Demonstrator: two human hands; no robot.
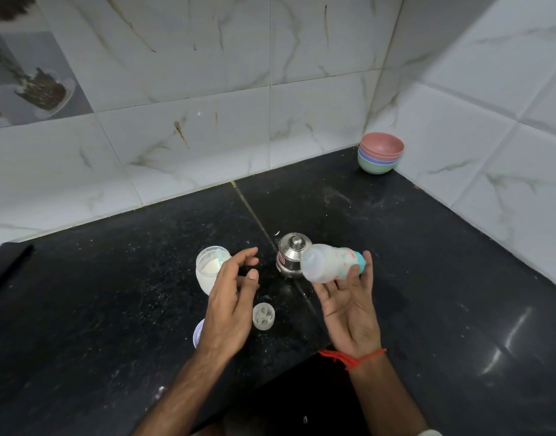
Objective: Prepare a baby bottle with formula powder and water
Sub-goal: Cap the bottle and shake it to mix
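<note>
Right hand [349, 297] is holding the baby bottle [331, 262] above the surface [113, 309], palm up, thumb and fingertips lightly cradling it; the bottle's long axis is lying near horizontal, open mouth pointing left toward the left hand [232, 297]. Left grip is spread, holding nothing, hovering just beside the formula jar [209, 269] with its scoop [220, 255] inside, so it's the nearer hand for scooping. Steel water pot [291, 254] is sitting right behind the bottle; bottle cap [263, 316] is lying between the hands. Bottle likely needs uprighting first.
</note>
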